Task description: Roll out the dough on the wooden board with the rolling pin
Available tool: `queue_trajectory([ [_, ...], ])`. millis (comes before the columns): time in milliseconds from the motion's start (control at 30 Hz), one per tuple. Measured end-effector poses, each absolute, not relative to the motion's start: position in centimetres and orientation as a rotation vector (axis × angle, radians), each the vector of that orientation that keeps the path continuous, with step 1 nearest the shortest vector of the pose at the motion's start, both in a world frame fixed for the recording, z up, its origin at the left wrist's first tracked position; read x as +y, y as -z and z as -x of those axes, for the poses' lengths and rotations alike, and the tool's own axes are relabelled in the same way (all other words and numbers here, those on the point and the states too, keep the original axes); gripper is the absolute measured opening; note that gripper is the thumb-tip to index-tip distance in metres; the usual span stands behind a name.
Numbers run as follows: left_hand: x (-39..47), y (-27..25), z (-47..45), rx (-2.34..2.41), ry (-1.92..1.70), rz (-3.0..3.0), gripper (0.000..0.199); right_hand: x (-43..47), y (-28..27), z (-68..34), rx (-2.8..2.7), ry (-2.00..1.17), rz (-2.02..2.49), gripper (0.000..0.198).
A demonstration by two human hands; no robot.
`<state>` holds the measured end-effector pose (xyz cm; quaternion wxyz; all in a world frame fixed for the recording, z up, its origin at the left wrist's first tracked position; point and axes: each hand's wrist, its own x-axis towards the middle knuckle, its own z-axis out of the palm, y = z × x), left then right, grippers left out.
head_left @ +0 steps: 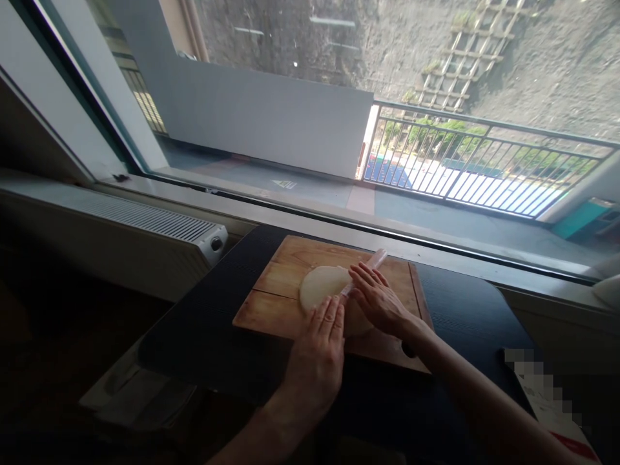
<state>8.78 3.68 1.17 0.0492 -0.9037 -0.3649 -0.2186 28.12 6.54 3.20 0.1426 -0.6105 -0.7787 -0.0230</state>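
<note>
A flattened round of pale dough (320,284) lies on a wooden cutting board (274,276). Slanting across the dough is a clear, pale rolling pin (377,259), its far end sticking out past my fingers. My left hand (320,349) rests over the near part of the pin, fingers stretched out and close together. Farther up the pin, my right hand (380,303) lies flat on it with the fingers straight. Neither hand wraps around the pin. The palms and forearms cover the near part of the dough and the pin's near end.
The board sits on a dark table (203,323) beside a large window. A white radiator (159,223) stands left of the table, under the sill (300,223). A partly blurred-out item with red and white (562,413) is at the lower right. Outside is a metal railing (465,161).
</note>
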Motion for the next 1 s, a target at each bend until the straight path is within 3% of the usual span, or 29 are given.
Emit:
queue_trajectory([
  [367, 7.3, -2.2, -5.3, -1.532, 0.803, 2.552, 0.039, 15.1, -5.0, -21.6, -2.21, -0.027, 1.867, 0.045],
  [500, 3.8, -2.0, -4.8, -1.422, 0.958, 2.761, 0.038, 10.7, -4.5, -25.5, -2.335, -0.076, 1.66, 0.039],
  [667, 2.8, -1.6, -2.7, -1.526, 1.24, 2.89, 0.035, 5.4, -4.6, -29.2, -2.373, -0.116, 1.666, 0.046],
  [1000, 8.4, -4.7, 0.0, -1.663, 1.508, 2.475, 0.031, 12.3, -4.7, -16.3, -2.275, -0.027, 1.839, 0.054],
])
